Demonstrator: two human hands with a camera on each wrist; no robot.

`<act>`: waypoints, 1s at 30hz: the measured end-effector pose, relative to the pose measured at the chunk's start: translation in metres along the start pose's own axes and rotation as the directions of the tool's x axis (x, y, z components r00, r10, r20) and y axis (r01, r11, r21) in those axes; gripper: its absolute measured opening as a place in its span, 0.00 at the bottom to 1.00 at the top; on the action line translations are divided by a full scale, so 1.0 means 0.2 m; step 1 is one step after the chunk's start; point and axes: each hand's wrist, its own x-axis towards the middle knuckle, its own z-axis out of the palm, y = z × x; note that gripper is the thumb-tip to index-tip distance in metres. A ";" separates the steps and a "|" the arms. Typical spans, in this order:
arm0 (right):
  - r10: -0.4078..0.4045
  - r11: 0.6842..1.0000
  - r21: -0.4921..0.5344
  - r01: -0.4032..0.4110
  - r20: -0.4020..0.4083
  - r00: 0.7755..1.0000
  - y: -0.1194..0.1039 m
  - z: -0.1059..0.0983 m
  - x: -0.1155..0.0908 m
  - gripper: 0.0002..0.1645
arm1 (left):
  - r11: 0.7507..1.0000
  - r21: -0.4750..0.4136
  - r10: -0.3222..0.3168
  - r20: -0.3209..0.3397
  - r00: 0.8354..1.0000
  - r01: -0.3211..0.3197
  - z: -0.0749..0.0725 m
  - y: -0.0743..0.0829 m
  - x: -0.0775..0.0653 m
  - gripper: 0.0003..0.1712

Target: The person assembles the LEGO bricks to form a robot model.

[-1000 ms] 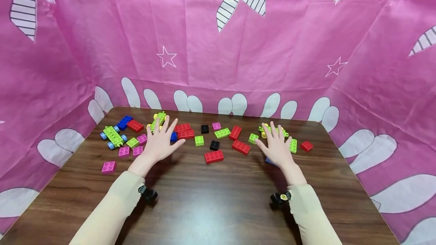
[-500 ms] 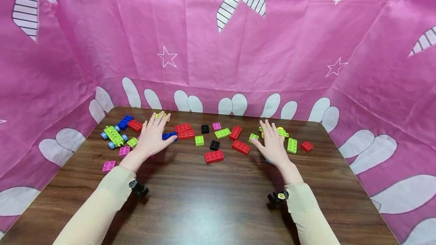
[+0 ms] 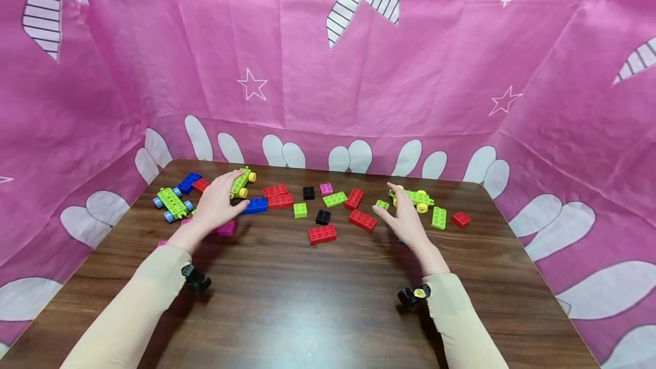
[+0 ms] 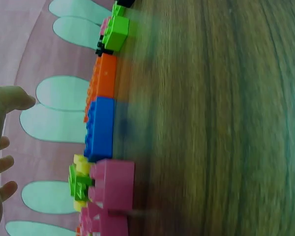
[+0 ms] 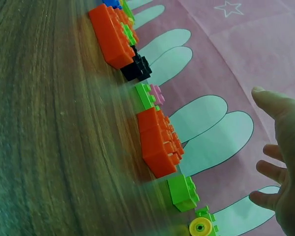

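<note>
My left hand (image 3: 216, 204) hovers over the toy bricks on the left, fingers loosely bent and thumb apart, holding nothing. Just past its fingers is a green wheeled base (image 3: 243, 182) with yellow wheels. A blue brick (image 3: 255, 205) lies by the thumb, and pink bricks (image 3: 226, 228) are partly covered by the hand. On the right my right hand (image 3: 408, 225) is also raised, thumb spread and grasping nothing. Beside it are another green wheeled base (image 3: 417, 197) and a small green brick (image 3: 381, 205). Both wrist views show the fingers apart from the bricks.
Red bricks (image 3: 322, 234), black bricks (image 3: 323, 217) and green ones (image 3: 300, 210) lie scattered mid-table. A green base with blue wheels (image 3: 172, 204) sits far left, a red brick (image 3: 461, 219) far right. Pink cloth (image 3: 328, 90) hangs behind the wooden table (image 3: 307, 300).
My left hand has moved left, uncovering the blue brick and most of the yellow-wheeled base. My right hand has shifted slightly left. Both hands have turned more side-on, their fingers less spread.
</note>
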 end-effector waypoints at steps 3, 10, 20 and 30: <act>-0.031 0.998 0.047 0.031 -0.015 0.999 -0.01 0.01 0.00 0.44 | 1.000 -0.010 -0.022 0.009 1.000 0.022 -0.01 -0.04 -0.01 0.43; -0.062 0.990 0.129 0.065 -0.025 0.998 -0.03 0.05 0.00 0.41 | 0.997 -0.013 -0.071 0.041 0.997 0.072 -0.05 -0.13 0.00 0.42; -0.082 0.978 0.191 0.081 -0.006 0.997 -0.07 0.10 -0.02 0.40 | 0.983 -0.045 -0.171 0.110 0.979 0.177 -0.06 -0.23 0.07 0.43; -0.094 0.970 0.225 0.091 0.002 0.996 -0.11 0.15 -0.04 0.38 | 0.958 -0.086 -0.254 0.179 0.951 0.272 0.01 -0.29 0.16 0.47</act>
